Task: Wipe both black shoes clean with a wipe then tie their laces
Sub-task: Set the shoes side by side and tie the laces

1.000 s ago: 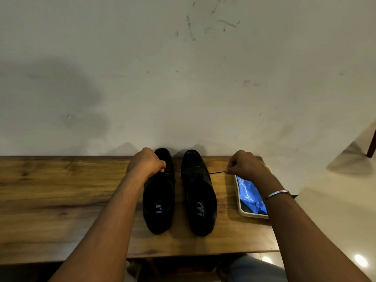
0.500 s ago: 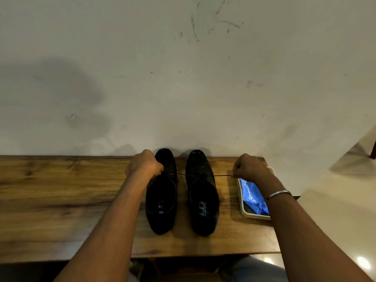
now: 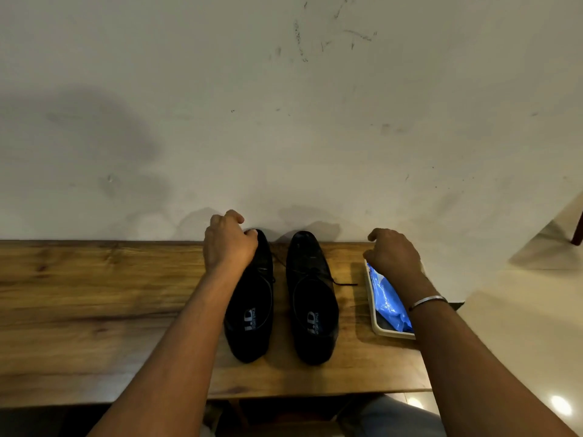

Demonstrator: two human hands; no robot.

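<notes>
Two black lace-up shoes stand side by side on the wooden table (image 3: 94,310), toes toward the wall. My left hand (image 3: 228,242) is curled over the toe of the left shoe (image 3: 252,310), thumb on top, and hides most of the toe. The right shoe (image 3: 312,298) stands free, and its thin black lace (image 3: 344,282) lies slack on the wood to its right. My right hand (image 3: 392,255) hovers over the far end of the tray, fingers loosely bent with nothing in them. A blue wipe packet (image 3: 389,302) lies in the tray.
A cream tray (image 3: 375,323) sits at the table's right end, close to the edge. The pale wall (image 3: 284,121) rises right behind the shoes' toes. To the right of the table lies a light floor (image 3: 520,310).
My right hand has let go of the taut lace, which now lies loose on the table. The left hand has moved forward from the lacing area onto the left shoe's toe.
</notes>
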